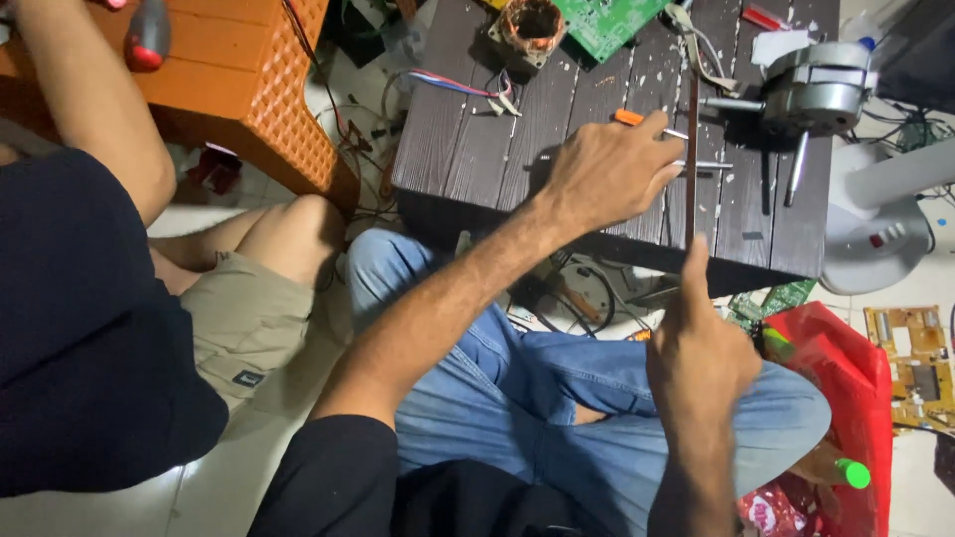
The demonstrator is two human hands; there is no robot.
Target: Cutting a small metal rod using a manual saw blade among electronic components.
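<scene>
Both hands on a thin rod [691,159]

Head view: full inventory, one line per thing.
Table: 1, dark slatted, centre.
Fan motor: 1, grey metal, table's far right.
Copper winding: 1, table's far edge.
Circuit board: 1, green, beside winding.
Stool: 1, orange plastic, upper left.
Red bag: 1, floor, right.
Tan circuit board: 1, floor, far right.
Other person: 1, dark shirt, khaki shorts, left.
Orange-handled tool: 1, under left hand's fingers.
Thin dark strip: 1, upright, held by right hand.
Left hand: on table.
Right hand: over jeans.
</scene>
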